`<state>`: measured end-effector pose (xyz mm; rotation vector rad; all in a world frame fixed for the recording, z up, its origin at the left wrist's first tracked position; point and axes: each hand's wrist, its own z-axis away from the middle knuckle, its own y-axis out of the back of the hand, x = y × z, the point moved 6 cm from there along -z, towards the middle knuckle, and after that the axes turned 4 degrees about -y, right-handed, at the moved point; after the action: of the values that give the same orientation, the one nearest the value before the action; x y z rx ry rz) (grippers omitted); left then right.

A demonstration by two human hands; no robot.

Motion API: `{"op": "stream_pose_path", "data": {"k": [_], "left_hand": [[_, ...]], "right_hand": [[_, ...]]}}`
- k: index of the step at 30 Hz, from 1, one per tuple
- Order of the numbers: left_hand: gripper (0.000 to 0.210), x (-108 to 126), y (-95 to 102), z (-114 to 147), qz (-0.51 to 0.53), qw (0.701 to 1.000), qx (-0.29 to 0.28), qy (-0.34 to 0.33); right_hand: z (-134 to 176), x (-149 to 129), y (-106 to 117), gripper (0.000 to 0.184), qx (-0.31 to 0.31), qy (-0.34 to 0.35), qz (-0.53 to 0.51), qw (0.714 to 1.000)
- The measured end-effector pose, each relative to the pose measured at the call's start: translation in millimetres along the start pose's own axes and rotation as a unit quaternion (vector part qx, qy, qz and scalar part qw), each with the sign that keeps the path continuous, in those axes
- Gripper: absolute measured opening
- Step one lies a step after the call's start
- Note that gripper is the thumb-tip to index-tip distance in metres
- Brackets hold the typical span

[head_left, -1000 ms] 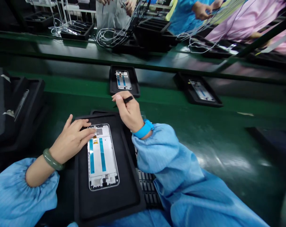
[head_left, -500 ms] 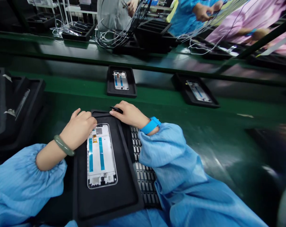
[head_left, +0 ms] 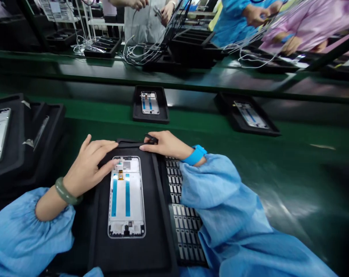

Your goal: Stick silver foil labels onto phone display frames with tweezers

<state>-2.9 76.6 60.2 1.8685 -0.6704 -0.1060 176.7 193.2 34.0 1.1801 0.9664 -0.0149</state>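
A phone frame (head_left: 134,196) with a silvery back, two blue strips and a small orange flex cable lies in a black foam tray (head_left: 157,227) in front of me. My left hand (head_left: 90,165) is open over the tray's left side, fingers stretched out, its thumb tip at the frame's upper left corner. At the tray's far right corner, my right hand (head_left: 165,144) is closed round a small black tool (head_left: 151,139); most of it is hidden, so its kind does not show. Beneath my right sleeve lie sheets of small metallic pieces (head_left: 183,215).
Stacked black trays (head_left: 15,146) with phone frames stand at the left. Two more trays, one in the middle (head_left: 136,115) and one at the right (head_left: 267,130), each bear a phone frame on the green surface (head_left: 296,177). Beyond a ledge, people handle things among cables (head_left: 140,54).
My left hand has opened out, its fingers lifting and stretching from the frame's top corner while the thumb stays there. My right hand still holds the black tool. The whole view has shifted slightly.
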Motion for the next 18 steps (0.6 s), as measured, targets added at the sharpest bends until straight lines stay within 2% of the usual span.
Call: {"op": "stream_pose_path", "data": {"k": [2, 5, 7, 9, 11, 14, 18], "left_hand": [[0.036, -8, 22.2, 15, 0.035, 0.994, 0.087, 0.055], [0.035, -23, 45.0, 38, 0.049, 0.975, 0.159, 0.150], [0.035, -32, 52.0, 50, 0.045, 0.958, 0.196, 0.205], [0.034, -36, 50.8, 56, 0.034, 0.948, 0.221, 0.225], [0.032, -34, 40.4, 55, 0.033, 0.954, 0.215, 0.204], [0.031, -28, 16.5, 50, 0.056, 0.972, 0.169, 0.152], [0.031, -32, -5.1, 50, 0.073, 0.979, 0.129, 0.137]], "right_hand": [[-5, 8, 18, 0.031, 0.041, -0.019, -0.061, 0.997], [-28, 32, 48, 0.035, 0.141, -0.095, -0.103, 0.980], [-52, 46, 64, 0.034, 0.205, -0.157, -0.076, 0.963], [-81, 53, 70, 0.034, 0.245, -0.187, -0.051, 0.950], [-112, 54, 66, 0.029, 0.264, -0.215, -0.027, 0.940], [-154, 46, 48, 0.032, 0.273, -0.249, 0.010, 0.929], [-190, 25, 30, 0.041, 0.244, -0.241, 0.051, 0.938]]}}
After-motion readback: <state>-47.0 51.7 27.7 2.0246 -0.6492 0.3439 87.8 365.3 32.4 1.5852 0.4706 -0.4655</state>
